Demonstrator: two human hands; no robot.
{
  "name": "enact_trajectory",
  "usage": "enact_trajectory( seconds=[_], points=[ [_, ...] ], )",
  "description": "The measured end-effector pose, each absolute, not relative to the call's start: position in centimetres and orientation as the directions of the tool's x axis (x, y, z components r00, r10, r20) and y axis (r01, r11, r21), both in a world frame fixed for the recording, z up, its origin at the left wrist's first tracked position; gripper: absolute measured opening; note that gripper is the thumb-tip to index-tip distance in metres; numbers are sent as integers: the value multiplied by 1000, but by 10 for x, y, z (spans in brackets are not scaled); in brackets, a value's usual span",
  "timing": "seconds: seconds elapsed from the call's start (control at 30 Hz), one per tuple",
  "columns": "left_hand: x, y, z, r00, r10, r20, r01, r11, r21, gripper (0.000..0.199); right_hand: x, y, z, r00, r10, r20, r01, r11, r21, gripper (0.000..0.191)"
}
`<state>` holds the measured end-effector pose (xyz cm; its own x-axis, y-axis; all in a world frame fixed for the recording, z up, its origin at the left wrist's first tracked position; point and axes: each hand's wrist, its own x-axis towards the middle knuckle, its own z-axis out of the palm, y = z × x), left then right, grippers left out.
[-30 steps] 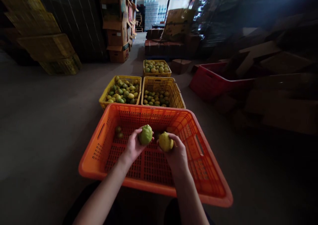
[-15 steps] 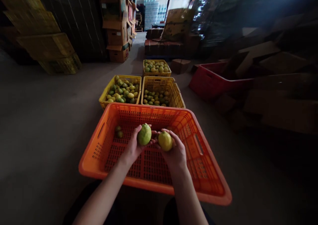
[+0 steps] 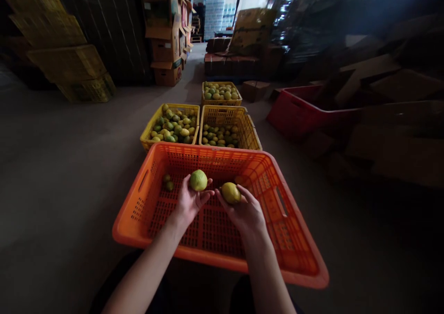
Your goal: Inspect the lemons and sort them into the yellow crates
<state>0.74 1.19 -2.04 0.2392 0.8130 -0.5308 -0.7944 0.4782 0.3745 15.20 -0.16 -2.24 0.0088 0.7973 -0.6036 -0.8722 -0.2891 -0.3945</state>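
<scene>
Over the orange crate (image 3: 222, 256), my left hand (image 3: 190, 200) holds a green fruit (image 3: 198, 180) between thumb and fingers. My right hand (image 3: 246, 207) has its fingers around a yellow fruit (image 3: 231, 193), a short way to the right. The hands are slightly apart, fingertips near each other. Two small dark greenish fruits (image 3: 168, 185) lie inside the orange crate at its left. More fruit may lie behind my hands, where the crate floor is hidden.
Beyond stand a left yellow crate (image 3: 147, 140), a right yellow crate (image 3: 255, 136) and a far yellow crate (image 3: 222, 102), all with fruit. A red crate (image 3: 294, 115) and cardboard lie at right. Stacked yellow crates (image 3: 69, 64) and cardboard boxes (image 3: 166, 50) stand at left.
My hands have moved slightly apart. Both fruits have turned in my hands, and the green one sits a little higher and further left. The view has shifted slightly.
</scene>
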Motion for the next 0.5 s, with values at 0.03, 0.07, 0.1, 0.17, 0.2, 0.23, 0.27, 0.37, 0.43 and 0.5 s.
enact_trajectory(
  seconds=[0.03, 0.07, 0.1, 0.17, 0.2, 0.23, 0.27, 0.37, 0.43, 0.5],
  points=[
    [9, 12, -23, 231, 814, -533, -777, 484, 403, 41, 152, -1, -25, -13, 784, -621, -861, -325, -392, 10],
    [11, 11, -25, 206, 821, -532, -761, 476, 441, 43, 153, -1, -28, -26, 778, -628, -849, -349, -396, 14],
    [13, 11, -26, 166, 833, -528, -747, 456, 484, 44, 153, 0, -31, -25, 780, -625, -840, -355, -409, 18],
    [16, 10, -28, 79, 862, -501, -728, 393, 562, 44, 154, 0, -38, 4, 805, -593, -822, -335, -460, 19],
    [16, 10, -28, 54, 875, -481, -725, 365, 584, 43, 155, 1, -41, 19, 820, -572, -810, -322, -490, 17],
    [17, 9, -28, 47, 884, -466, -728, 350, 590, 41, 155, 1, -43, 29, 835, -550, -799, -311, -515, 15],
    [16, 9, -27, 51, 888, -457, -734, 344, 585, 39, 156, 1, -44, 33, 847, -531, -790, -303, -532, 12],
    [14, 8, -25, 55, 900, -432, -759, 319, 567, 32, 154, 0, -42, 21, 885, -464, -781, -275, -560, 10],
    [13, 8, -24, 54, 919, -390, -752, 295, 589, 31, 151, -3, -37, 6, 925, -380, -757, -244, -606, 19],
    [12, 8, -24, 70, 935, -349, -735, 285, 616, 31, 148, -6, -30, -24, 959, -283, -719, -214, -662, 30]
  ],
)
